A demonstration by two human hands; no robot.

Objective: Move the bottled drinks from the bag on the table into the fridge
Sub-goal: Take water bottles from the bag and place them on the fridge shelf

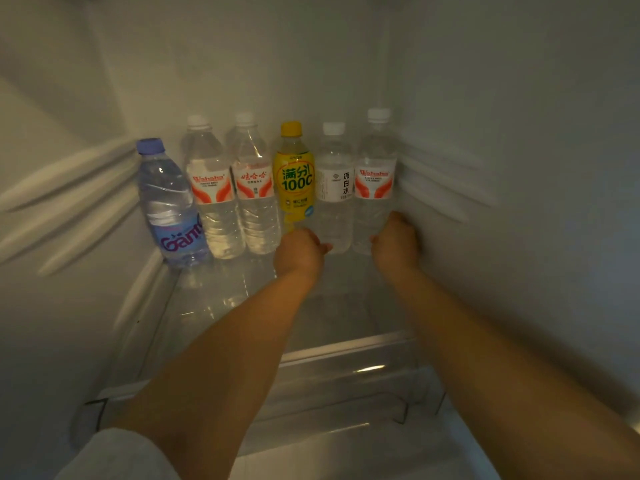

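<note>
Several bottled drinks stand in a row at the back of the fridge shelf (311,317). From the left: a blue bottle with a purple cap (166,202), two clear Wahaha water bottles (207,188) (254,185), a yellow "100C" bottle (294,178), a clear bottle with a white label (334,188), and a third Wahaha bottle (374,181) against the right wall. My left hand (299,252) curls round the base of the yellow bottle, its thumb reaching the white-label bottle. My right hand (396,240) grips the base of the rightmost Wahaha bottle. The bag and table are out of view.
The fridge's side walls carry moulded rails on the left (69,209) and right (446,181). The glass shelf has a front trim strip (346,351). A clear drawer (346,410) lies below. A pale sleeve (117,455) shows at the bottom left.
</note>
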